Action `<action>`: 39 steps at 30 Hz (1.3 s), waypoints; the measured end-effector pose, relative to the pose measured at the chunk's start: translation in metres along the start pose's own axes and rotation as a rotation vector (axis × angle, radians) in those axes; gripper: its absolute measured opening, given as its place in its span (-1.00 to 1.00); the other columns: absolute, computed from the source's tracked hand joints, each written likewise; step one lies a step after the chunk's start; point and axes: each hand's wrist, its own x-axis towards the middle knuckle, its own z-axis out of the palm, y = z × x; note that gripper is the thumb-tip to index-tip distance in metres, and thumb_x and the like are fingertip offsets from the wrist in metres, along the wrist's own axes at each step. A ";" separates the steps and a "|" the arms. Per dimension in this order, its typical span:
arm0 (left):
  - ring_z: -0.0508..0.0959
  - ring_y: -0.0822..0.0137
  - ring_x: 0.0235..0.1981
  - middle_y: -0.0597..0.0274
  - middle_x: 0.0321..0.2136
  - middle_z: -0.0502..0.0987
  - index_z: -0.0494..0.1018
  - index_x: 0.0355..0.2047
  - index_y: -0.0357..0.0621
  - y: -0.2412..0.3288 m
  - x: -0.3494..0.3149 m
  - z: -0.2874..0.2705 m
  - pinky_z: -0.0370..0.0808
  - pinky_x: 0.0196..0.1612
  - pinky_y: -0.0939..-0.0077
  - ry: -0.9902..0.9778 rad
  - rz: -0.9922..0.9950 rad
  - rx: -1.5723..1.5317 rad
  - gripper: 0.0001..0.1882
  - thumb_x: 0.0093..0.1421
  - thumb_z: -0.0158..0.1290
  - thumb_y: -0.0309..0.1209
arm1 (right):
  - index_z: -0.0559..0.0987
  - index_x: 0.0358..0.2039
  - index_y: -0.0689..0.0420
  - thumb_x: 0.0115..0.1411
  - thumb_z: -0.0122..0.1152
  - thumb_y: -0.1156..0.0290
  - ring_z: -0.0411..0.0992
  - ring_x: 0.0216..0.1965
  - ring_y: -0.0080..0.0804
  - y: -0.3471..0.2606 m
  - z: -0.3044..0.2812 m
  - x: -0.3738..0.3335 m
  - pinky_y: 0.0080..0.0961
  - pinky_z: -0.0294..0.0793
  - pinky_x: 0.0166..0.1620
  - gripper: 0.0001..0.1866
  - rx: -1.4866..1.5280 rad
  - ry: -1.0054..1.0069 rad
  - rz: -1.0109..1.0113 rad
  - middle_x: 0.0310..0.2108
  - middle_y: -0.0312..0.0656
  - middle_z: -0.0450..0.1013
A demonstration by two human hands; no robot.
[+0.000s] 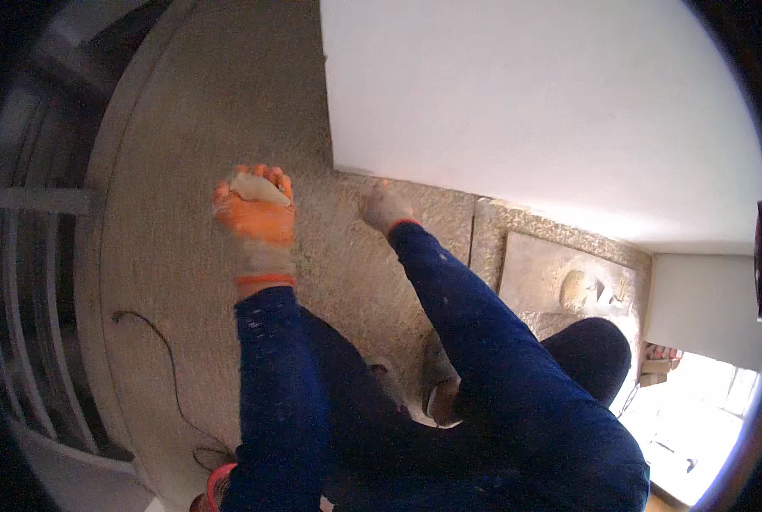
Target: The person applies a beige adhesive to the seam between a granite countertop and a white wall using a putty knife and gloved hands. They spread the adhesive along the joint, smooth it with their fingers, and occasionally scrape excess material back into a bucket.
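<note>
A pale, putty-like lump (259, 189) rests in my left hand (256, 215), which wears an orange-and-white work glove. The fingers curl up around the lump's far side. My right hand (387, 207), also gloved, reaches to the foot of the white wall (517, 102), close to its left corner. One orange fingertip shows at the joint between wall and floor. The other fingers are blurred and turned away, so whether they hold anything is hidden.
Rough concrete floor (202, 128) lies under me. A flat board (535, 264) with pale material on it lies at right along the wall. At left stands a railing (31, 316); a dark cord (169, 350) trails toward a red object (215, 488).
</note>
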 end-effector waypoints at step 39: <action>0.60 0.25 -0.18 0.10 0.02 0.54 0.35 0.22 -0.07 -0.002 -0.030 0.034 0.61 -0.15 0.42 -0.347 -0.433 0.976 -0.47 0.27 0.11 -0.20 | 0.65 -0.14 0.12 0.23 0.12 -0.02 0.56 -0.17 -0.14 -0.003 -0.103 -0.043 -0.14 0.48 -0.10 -0.54 -0.326 -0.494 -0.958 -0.15 -0.04 0.59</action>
